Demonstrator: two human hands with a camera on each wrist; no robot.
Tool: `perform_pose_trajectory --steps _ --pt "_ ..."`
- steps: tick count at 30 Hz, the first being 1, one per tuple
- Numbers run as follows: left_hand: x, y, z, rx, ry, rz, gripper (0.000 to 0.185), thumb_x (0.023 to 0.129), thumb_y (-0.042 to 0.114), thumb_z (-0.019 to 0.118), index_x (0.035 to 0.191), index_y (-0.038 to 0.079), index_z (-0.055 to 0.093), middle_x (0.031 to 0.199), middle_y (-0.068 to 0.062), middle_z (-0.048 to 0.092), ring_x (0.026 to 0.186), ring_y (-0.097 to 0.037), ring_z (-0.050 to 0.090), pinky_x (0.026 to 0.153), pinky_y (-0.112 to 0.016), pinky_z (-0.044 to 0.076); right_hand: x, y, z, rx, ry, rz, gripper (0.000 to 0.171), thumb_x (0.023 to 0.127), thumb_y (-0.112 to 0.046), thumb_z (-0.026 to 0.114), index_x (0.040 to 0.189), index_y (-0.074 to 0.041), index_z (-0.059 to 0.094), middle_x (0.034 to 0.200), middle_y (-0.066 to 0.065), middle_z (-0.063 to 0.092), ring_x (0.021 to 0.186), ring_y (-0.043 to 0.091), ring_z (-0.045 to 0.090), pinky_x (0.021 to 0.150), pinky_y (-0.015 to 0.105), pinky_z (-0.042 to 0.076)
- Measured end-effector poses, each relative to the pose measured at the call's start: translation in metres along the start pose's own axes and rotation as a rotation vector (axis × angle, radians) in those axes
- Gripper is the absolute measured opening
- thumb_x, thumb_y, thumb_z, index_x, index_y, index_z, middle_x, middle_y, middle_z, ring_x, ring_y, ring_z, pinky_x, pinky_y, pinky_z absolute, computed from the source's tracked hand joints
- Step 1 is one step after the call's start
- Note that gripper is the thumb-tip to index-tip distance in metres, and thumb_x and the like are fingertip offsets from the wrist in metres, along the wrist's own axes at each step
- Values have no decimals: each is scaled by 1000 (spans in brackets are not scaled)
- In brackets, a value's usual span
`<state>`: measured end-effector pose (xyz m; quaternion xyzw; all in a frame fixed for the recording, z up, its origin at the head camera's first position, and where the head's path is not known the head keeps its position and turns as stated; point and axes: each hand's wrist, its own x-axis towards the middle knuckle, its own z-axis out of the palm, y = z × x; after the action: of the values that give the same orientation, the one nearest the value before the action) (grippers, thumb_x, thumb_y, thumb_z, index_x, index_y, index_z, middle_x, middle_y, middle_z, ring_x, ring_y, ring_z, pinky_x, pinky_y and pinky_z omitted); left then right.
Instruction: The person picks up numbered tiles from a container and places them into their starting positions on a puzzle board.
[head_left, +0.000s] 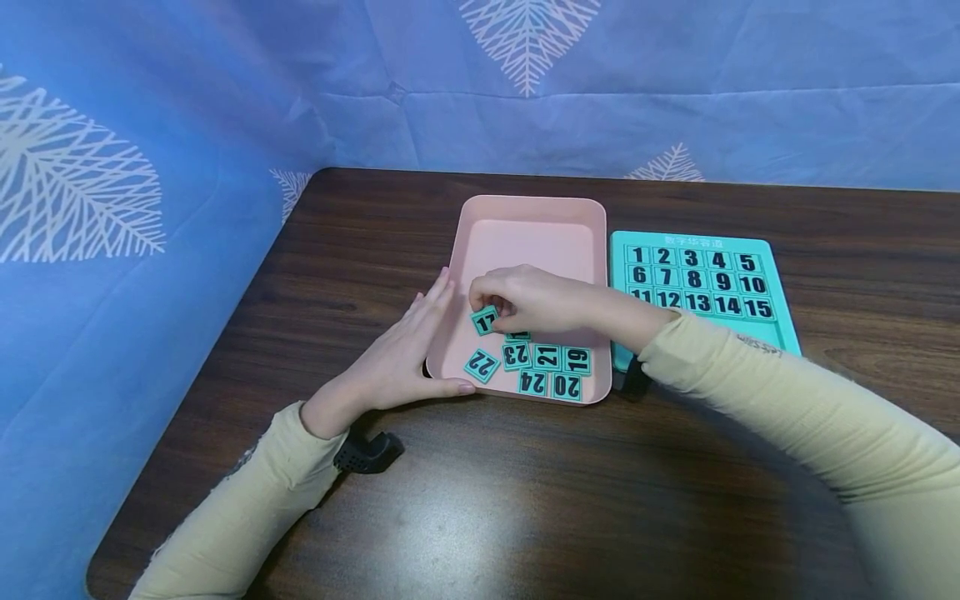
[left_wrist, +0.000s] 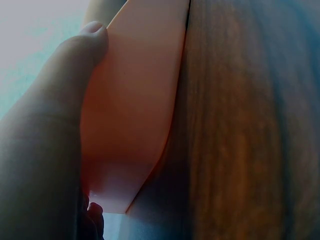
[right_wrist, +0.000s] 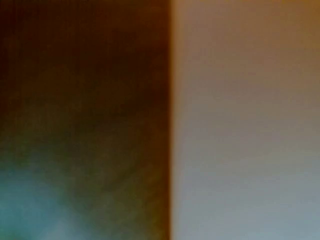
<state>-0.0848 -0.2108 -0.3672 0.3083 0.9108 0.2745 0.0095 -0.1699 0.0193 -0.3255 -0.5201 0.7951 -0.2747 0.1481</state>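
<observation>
My right hand (head_left: 528, 300) reaches over the pink tray (head_left: 532, 242) and pinches a turquoise number tile (head_left: 483, 321), which seems to read 17, between thumb and fingers. Under that hand another tile is partly hidden. Tiles 22 (head_left: 482, 365), 23 (head_left: 516, 356) and several others lie in the tray's near end. My left hand (head_left: 401, 354) rests against the tray's near left corner, fingers straight along the left side and thumb along the near edge. In the left wrist view the thumb (left_wrist: 65, 75) touches the tray's outer wall (left_wrist: 135, 85). The right wrist view is too blurred to make out.
To the tray's right lies a turquoise number board (head_left: 780, 304), with tiles 1 to 15 showing in rows; my right forearm covers its lower part. Both stand on a dark wooden table (head_left: 450, 517). A blue cloth (head_left: 420, 108) with white leaf patterns hangs behind and at the left.
</observation>
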Motion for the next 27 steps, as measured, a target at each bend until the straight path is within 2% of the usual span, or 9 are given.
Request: perform_pose_trajectory --steps 7,12,20,27 --pt "0 0 1 3 -2 -8 118 76 66 65 154 11 -3 160 -6 -10 144 -14 -1 116 -41 9 -9 -7 -9 9 42 34 15 84 -4 69 98 -9 64 90 -3 61 80 10 56 74 27 49" --pt "0 -1 1 0 6 -5 118 75 66 66 154 11 -3 160 -6 -9 145 -13 -2 116 -40 8 -26 -12 -23 25 118 81 14 86 -6 69 100 -9 67 91 -2 65 79 10 58 76 28 52" --pt "1 1 1 17 1 -5 119 75 68 66 154 11 -2 160 -5 -10 145 -14 -2 116 -39 7 -75 -16 -41 73 236 278 19 88 -9 69 108 -9 68 92 -1 66 82 12 60 76 32 52" --pt "2 2 1 8 -2 -11 119 75 67 66 154 11 -2 160 -6 -10 145 -14 -2 116 -40 7 -125 -13 -49 24 313 407 17 89 -12 68 107 -14 69 93 -4 66 78 10 60 64 27 48"
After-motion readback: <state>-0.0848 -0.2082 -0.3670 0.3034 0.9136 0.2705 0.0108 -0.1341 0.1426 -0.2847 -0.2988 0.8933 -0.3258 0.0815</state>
